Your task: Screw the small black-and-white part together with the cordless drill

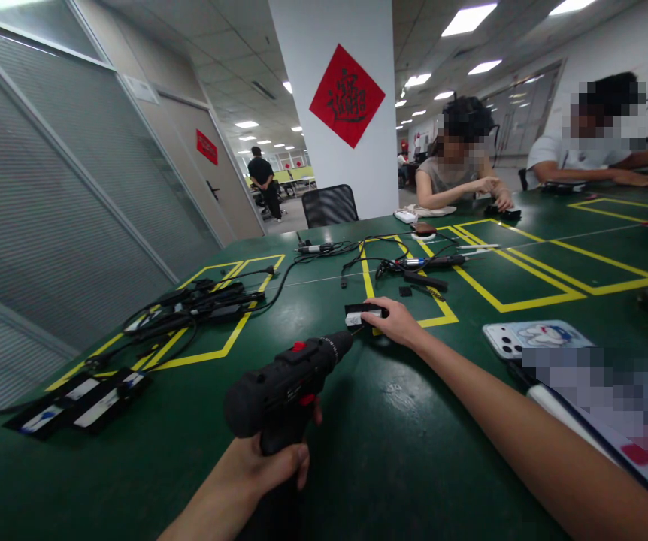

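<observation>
My left hand [271, 473] is wrapped round the grip of a black cordless drill [282, 383] with red buttons. The drill points away from me and to the right, its bit close to a small black block [352, 309] with a white label. Whether the bit touches the block I cannot tell. My right hand [395, 321] grips that block from its right side, fingers over the top, on the green table. Behind the block lie a small black square piece [405, 291] and a dark bar [425, 281].
Black cables and adapters [211, 300] lie in a heap at left, with labelled black pieces [81, 402] nearer me. Two pen-like tools with cords [419, 263] lie beyond my right hand. A phone [538, 338] rests at right. Two people [459, 165] sit across the green table [403, 451].
</observation>
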{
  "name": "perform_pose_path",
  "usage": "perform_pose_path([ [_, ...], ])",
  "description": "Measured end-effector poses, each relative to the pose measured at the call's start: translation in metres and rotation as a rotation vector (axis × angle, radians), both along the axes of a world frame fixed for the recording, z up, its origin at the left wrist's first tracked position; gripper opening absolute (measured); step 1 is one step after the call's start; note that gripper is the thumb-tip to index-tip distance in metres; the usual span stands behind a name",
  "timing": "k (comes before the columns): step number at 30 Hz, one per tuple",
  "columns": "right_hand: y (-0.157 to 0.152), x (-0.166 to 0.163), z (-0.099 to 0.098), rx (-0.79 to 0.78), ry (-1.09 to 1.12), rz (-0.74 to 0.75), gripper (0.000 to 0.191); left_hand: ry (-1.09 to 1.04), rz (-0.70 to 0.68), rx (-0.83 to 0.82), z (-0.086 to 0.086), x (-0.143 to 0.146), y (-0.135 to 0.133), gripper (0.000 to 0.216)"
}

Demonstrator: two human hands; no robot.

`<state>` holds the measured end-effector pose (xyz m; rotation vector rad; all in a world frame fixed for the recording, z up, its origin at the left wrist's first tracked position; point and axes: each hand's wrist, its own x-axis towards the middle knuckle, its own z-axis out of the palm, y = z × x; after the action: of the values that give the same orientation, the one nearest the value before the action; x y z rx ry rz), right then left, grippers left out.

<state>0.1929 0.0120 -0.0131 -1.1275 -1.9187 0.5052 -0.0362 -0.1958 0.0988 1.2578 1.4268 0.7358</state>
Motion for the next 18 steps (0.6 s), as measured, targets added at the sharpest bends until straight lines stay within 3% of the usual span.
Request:
perform_pose_path([
  [11, 0.0011, 0.0005, -0.0019, 0.008, 0.002, -0.002, 0.034, 0.010, 0.002, 0.002, 0.0035, 0.0019, -0.0009, 0.018],
  [14, 0.0009, 0.0003, -0.0017, 0.011, 0.001, -0.001, 0.034, 0.009, 0.030, 0.018, 0.0047, 0.0033, -0.0014, 0.027],
  [18, 0.0002, 0.0003, -0.0012, 0.019, 0.002, -0.001, 0.034, 0.012, 0.007, 0.000, 0.0078, 0.0046, -0.0018, 0.015],
])
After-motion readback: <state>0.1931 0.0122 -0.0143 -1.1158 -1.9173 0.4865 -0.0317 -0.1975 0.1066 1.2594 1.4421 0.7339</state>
